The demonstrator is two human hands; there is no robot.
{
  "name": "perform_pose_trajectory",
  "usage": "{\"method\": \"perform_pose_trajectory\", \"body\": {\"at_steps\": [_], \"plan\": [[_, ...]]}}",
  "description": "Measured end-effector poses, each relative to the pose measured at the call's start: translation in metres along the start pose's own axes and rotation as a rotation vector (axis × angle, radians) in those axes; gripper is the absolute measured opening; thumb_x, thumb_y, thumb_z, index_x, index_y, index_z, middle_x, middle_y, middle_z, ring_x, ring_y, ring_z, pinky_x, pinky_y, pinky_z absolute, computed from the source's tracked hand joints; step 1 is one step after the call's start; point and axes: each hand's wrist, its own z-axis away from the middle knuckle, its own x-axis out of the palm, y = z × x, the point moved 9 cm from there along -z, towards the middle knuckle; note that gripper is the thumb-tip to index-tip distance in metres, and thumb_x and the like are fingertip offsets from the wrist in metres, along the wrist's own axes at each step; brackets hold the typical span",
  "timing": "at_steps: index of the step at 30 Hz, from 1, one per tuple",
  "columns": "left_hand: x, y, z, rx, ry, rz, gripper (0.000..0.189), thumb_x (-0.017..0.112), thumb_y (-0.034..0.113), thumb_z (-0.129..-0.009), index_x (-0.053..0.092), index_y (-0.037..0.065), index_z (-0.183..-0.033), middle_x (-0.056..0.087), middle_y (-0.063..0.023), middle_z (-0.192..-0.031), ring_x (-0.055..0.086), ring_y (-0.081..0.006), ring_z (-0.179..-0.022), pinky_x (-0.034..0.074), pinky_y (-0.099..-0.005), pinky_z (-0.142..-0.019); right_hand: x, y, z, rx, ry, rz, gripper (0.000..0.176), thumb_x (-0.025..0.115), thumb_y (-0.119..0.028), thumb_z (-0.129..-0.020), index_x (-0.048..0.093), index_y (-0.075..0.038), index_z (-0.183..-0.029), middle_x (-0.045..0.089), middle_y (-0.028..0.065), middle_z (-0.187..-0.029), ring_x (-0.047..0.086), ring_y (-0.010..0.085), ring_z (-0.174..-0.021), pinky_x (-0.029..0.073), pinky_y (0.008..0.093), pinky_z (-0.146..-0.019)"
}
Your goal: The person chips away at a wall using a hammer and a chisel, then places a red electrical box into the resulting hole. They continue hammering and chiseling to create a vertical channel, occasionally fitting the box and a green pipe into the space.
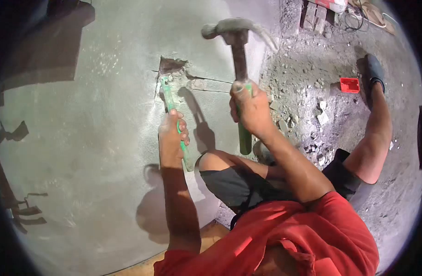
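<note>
My left hand is closed around a long green chisel. Its upper end lies at the lower edge of a rough rectangular hole cut in the grey plastered wall. In my right hand is a claw hammer with a dark metal neck and a green grip. The hammer's head is raised to the right of the hole, apart from the chisel. A narrow groove runs from the hole to the right, partly behind my right hand.
Rubble and dust cover the floor along the wall's right side. A red plastic box lies near my shoe. Wooden slats, a bag and a dark cable are at the top right.
</note>
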Motion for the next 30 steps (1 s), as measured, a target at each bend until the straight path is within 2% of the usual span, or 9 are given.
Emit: {"method": "perform_pose_trajectory", "body": {"at_steps": [4, 8, 15, 19, 21, 25, 28, 29, 30], "plan": [[0.018, 0.013, 0.005, 0.026, 0.029, -0.044, 0.032, 0.056, 0.042, -0.100, 0.052, 0.010, -0.096, 0.044, 0.0044, -0.067, 0.040, -0.0057, -0.047, 0.033, -0.0228, -0.039, 0.040, 0.027, -0.002, -0.122, -0.100, 0.229, 0.044, 0.054, -0.047, -0.100, 0.053, -0.003, -0.092, 0.051, 0.0012, -0.060, 0.048, 0.0103, -0.049, 0.041, 0.0284, -0.045], [0.011, 0.009, 0.003, -0.005, 0.003, -0.049, 0.030, 0.054, 0.040, -0.101, 0.051, 0.011, -0.094, 0.044, 0.0038, -0.067, 0.040, -0.0062, -0.047, 0.033, -0.0238, -0.039, 0.050, 0.043, -0.003, -0.035, -0.149, 0.264, 0.044, 0.056, -0.047, -0.099, 0.054, -0.003, -0.095, 0.051, -0.0002, -0.059, 0.047, 0.0089, -0.049, 0.040, 0.0273, -0.046], [0.017, 0.011, -0.001, -0.015, -0.017, 0.048, 0.028, 0.054, 0.037, -0.101, 0.052, 0.009, -0.096, 0.044, 0.0023, -0.068, 0.040, -0.0076, -0.048, 0.034, -0.0257, -0.040, 0.032, -0.012, -0.001, -0.225, 0.074, 0.074, 0.038, 0.058, -0.042, -0.099, 0.052, -0.005, -0.093, 0.053, 0.0016, -0.059, 0.049, 0.0097, -0.047, 0.041, 0.0267, -0.046], [0.019, 0.012, 0.001, -0.043, 0.010, 0.078, 0.028, 0.054, 0.037, -0.101, 0.052, 0.009, -0.097, 0.045, 0.0014, -0.069, 0.041, -0.0083, -0.050, 0.035, -0.0270, -0.041, 0.066, 0.010, -0.027, -0.383, -0.154, 0.693, 0.037, 0.059, -0.038, -0.099, 0.053, -0.003, -0.088, 0.052, 0.0022, -0.058, 0.050, 0.0097, -0.048, 0.041, 0.0269, -0.045], [0.025, 0.015, -0.005, -0.050, -0.022, 0.124, 0.028, 0.055, 0.037, -0.100, 0.053, 0.009, -0.096, 0.046, 0.0012, -0.069, 0.042, -0.0086, -0.050, 0.036, -0.0273, -0.042, 0.056, 0.015, -0.036, 0.022, -0.236, 0.419, 0.037, 0.057, -0.037, -0.100, 0.054, -0.003, -0.085, 0.052, 0.0020, -0.058, 0.050, 0.0095, -0.048, 0.041, 0.0270, -0.045], [0.029, 0.009, 0.000, -0.091, 0.053, 0.210, 0.026, 0.058, 0.034, -0.099, 0.054, 0.008, -0.095, 0.047, 0.0011, -0.070, 0.042, -0.0093, -0.050, 0.037, -0.0282, -0.043, 0.041, -0.044, -0.022, -0.037, -0.072, 0.189, 0.038, 0.055, -0.038, -0.101, 0.055, -0.004, -0.085, 0.050, 0.0015, -0.057, 0.047, 0.0098, -0.048, 0.042, 0.0283, -0.046], [0.031, 0.016, -0.003, -0.039, 0.052, 0.209, 0.023, 0.059, 0.031, -0.099, 0.055, 0.009, -0.095, 0.047, 0.0017, -0.070, 0.043, -0.0092, -0.050, 0.038, -0.0269, -0.043, 0.046, -0.009, -0.027, -0.074, -0.002, 0.130, 0.040, 0.054, -0.039, -0.100, 0.055, -0.003, -0.085, 0.051, 0.0027, -0.057, 0.048, 0.0120, -0.047, 0.042, 0.0299, -0.045], [0.029, 0.015, -0.002, -0.068, 0.052, 0.185, 0.023, 0.059, 0.031, -0.099, 0.055, 0.009, -0.095, 0.047, 0.0021, -0.070, 0.044, -0.0090, -0.050, 0.038, -0.0267, -0.043, 0.054, 0.012, -0.034, -0.119, -0.146, 0.407, 0.042, 0.055, -0.040, -0.099, 0.056, 0.000, -0.085, 0.053, 0.0049, -0.058, 0.051, 0.0147, -0.047, 0.043, 0.0318, -0.046], [0.030, 0.015, -0.005, -0.087, 0.045, 0.162, 0.022, 0.059, 0.031, -0.099, 0.055, 0.010, -0.095, 0.047, 0.0025, -0.070, 0.044, -0.0087, -0.050, 0.037, -0.0265, -0.042, 0.057, 0.041, -0.041, 0.065, -0.287, 0.561, 0.044, 0.057, -0.041, -0.098, 0.057, 0.002, -0.088, 0.055, 0.0062, -0.059, 0.052, 0.0159, -0.047, 0.045, 0.0331, -0.046]]}}
